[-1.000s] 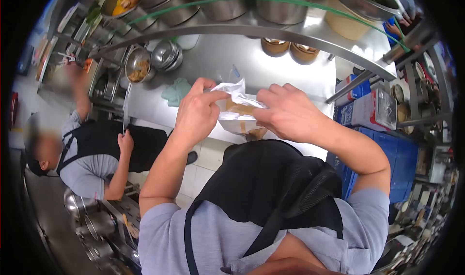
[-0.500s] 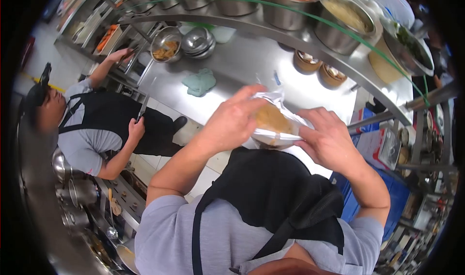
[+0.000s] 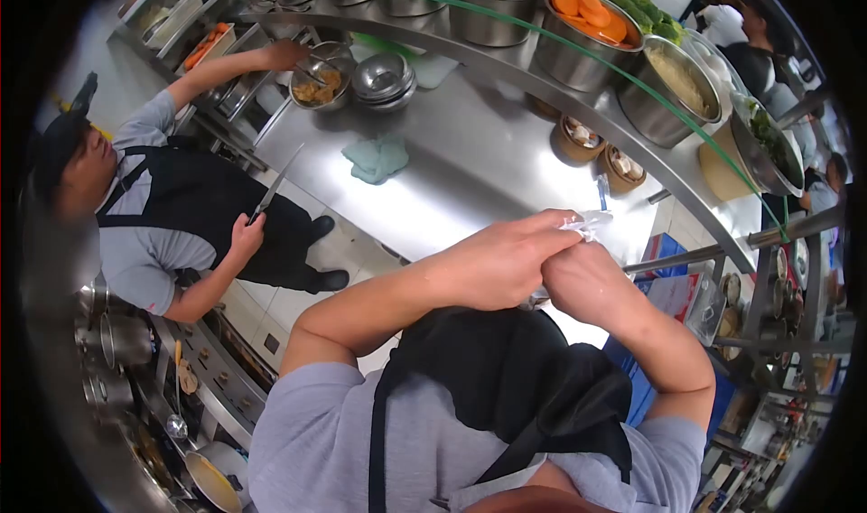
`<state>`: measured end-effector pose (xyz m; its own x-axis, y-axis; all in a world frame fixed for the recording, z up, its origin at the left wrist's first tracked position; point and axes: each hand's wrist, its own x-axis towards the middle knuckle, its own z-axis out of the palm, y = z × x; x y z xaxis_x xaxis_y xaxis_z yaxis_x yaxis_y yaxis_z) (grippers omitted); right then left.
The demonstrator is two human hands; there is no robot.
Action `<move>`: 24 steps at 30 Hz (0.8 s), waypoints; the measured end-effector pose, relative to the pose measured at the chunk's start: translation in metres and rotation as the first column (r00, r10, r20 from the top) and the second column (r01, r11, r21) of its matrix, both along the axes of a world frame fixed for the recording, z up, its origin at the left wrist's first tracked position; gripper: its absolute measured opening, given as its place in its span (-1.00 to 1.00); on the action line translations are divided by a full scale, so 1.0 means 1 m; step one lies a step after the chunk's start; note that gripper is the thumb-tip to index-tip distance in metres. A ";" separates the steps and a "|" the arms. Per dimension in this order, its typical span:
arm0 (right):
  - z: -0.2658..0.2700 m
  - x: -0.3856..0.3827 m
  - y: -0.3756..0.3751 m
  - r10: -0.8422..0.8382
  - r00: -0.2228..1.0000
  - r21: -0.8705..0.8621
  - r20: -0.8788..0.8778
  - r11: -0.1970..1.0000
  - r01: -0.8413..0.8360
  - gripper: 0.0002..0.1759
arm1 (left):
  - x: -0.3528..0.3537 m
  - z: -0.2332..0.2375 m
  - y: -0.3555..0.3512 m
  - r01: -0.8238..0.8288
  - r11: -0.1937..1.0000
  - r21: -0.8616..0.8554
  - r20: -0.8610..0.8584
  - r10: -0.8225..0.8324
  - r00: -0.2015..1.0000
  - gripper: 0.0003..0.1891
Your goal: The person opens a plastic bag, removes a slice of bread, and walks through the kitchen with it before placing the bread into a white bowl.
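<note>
My left hand (image 3: 506, 262) and my right hand (image 3: 585, 283) are closed together in front of my apron, both gripping a white, partly clear plastic bag (image 3: 591, 224). Its crumpled top sticks out past my fingers. The bag's lower part, with the tan food seen in it earlier, is mostly hidden behind my hands. A steel worktop (image 3: 470, 174) extends beyond them. On it, two small round steamer baskets (image 3: 623, 168) with pale pieces inside stand at the right, and a crumpled green cloth (image 3: 375, 159) lies to the left.
A shelf above the worktop carries steel pots, one with carrot slices (image 3: 591, 16). Stacked steel bowls (image 3: 384, 79) stand at the back. On the left, a co-worker (image 3: 199, 206) holds a knife (image 3: 278, 183) and reaches to a bowl of brownish food (image 3: 318, 87). Blue crates (image 3: 664, 253) stand at right.
My hands have come together, and the bag's spread opening is now bunched between them. The co-worker's far hand has moved to the food bowl, and their knife is raised more into view.
</note>
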<state>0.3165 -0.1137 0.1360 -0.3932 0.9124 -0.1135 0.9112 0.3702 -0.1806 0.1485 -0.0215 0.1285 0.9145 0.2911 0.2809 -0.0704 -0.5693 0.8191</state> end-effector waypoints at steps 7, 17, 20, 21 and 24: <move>-0.027 0.018 -0.005 -0.156 0.973 -0.140 -0.168 0.981 0.133 -0.88 | -0.025 0.012 0.007 0.193 0.949 -0.248 -0.049 -0.211 0.976 -0.49; -0.019 0.009 0.024 -0.116 0.986 -0.134 -0.116 0.986 0.100 -0.84 | -0.006 -0.187 0.088 -0.230 0.745 -0.627 -0.155 0.171 0.973 -0.61; -0.041 0.013 0.020 -0.109 0.989 -0.149 -0.098 0.984 0.094 -0.81 | 0.007 -0.203 0.055 -0.296 0.599 -0.744 -0.248 0.164 0.955 -0.63; -0.045 0.016 0.015 -0.085 0.996 -0.212 -0.040 0.975 0.074 -0.79 | 0.009 -0.207 0.047 -0.297 0.597 -0.745 -0.249 0.164 0.955 -0.63; -0.070 0.034 -0.009 -0.109 0.967 -0.062 -0.231 0.993 0.097 -0.76 | 0.011 -0.212 0.032 -0.230 0.759 -0.609 -0.145 0.178 0.973 -0.58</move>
